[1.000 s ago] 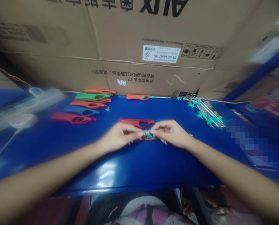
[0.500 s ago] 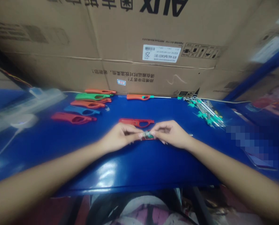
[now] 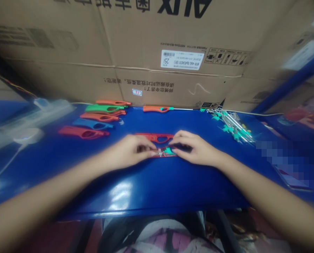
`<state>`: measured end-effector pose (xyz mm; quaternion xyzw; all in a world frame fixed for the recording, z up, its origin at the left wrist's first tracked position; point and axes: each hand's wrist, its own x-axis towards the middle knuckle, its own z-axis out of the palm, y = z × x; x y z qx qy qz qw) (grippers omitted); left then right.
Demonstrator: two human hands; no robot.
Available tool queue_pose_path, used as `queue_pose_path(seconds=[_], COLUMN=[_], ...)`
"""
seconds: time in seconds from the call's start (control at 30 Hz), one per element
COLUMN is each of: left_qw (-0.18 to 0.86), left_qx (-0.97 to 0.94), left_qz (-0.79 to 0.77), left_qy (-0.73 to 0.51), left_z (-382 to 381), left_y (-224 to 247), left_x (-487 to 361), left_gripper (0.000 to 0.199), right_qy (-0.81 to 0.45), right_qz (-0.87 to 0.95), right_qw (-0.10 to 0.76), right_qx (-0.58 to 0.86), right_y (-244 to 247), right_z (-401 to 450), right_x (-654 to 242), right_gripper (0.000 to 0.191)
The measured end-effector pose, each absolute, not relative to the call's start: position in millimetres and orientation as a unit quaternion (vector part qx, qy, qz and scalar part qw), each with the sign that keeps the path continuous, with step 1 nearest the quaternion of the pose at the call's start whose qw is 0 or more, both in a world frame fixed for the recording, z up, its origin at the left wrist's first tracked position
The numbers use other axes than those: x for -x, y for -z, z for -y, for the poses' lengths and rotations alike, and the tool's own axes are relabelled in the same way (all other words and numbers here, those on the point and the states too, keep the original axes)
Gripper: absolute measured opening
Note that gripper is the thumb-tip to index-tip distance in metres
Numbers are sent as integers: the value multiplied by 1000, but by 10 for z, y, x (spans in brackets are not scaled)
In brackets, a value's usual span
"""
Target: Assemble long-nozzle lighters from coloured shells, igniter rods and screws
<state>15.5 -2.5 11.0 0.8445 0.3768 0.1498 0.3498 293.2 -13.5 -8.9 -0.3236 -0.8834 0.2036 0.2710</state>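
Between my hands a red lighter shell half [image 3: 165,155] lies on the blue table, with a green part [image 3: 168,151] and small clear pieces inside it. My left hand [image 3: 138,149] pinches at the shell's left side; its fingertips meet small parts too blurred to name. My right hand [image 3: 190,147] has thumb and fingers closed on the shell's right end by the green part. Just behind, a second red shell half [image 3: 157,137] lies flat, partly covered by my fingers.
Several coloured lighter bodies [image 3: 93,124] lie at the left, near a white power strip [image 3: 51,110]. An orange lighter [image 3: 157,109] with a metal tube lies by the cardboard box [image 3: 135,45]. Metal tubes with green parts [image 3: 233,128] are heaped at the right. A phone [image 3: 294,177] lies nearer.
My hands have moved slightly apart, so more of the green part and the shell between them shows. The fingers of my right hand have lifted a little.
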Motion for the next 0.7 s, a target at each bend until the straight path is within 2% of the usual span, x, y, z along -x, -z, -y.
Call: queue_pose_path(seconds=[0.13, 0.27, 0.7], left_qw=[340, 264, 228], left_qx=[-850, -891, -912], left_qz=[-378, -331, -312], left_qy=[-138, -164, -137], left_z=[36, 32, 2], left_y=[-98, -64, -41], left_x=[-170, -157, -126], left_gripper=[20, 18, 19], right_qy=[-174, -149, -118], right_qz=[909, 923, 945], right_qw=[216, 168, 90], right_qx=[312, 314, 291], right_y=[68, 35, -14], right_z=[147, 167, 197], right_x=[-2935, -2933, -2950], right_gripper=[37, 51, 58])
